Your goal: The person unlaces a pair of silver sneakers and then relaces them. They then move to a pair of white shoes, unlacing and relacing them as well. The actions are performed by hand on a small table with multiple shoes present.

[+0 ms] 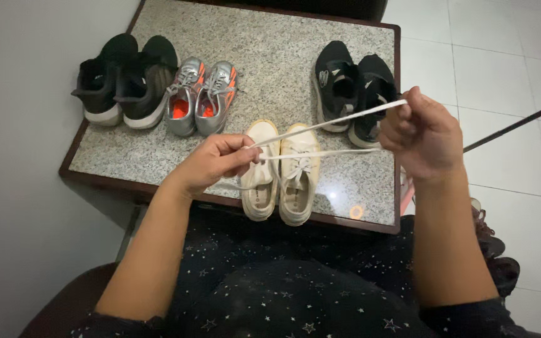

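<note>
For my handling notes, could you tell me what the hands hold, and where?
A white shoelace: the left hand pinches one end, the right hand grips the other, stretched above the white shoes.

Dim indoor light, small glare on tabletop, sharp focus.

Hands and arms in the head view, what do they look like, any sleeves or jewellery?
Both forearms are bare. The left hand and right hand show no gloves, rings or watch. Dark sleeves with small white stars are pushed up near the elbows, matching the starry clothing below.

Dark star-print clothing, bare forearms
</note>
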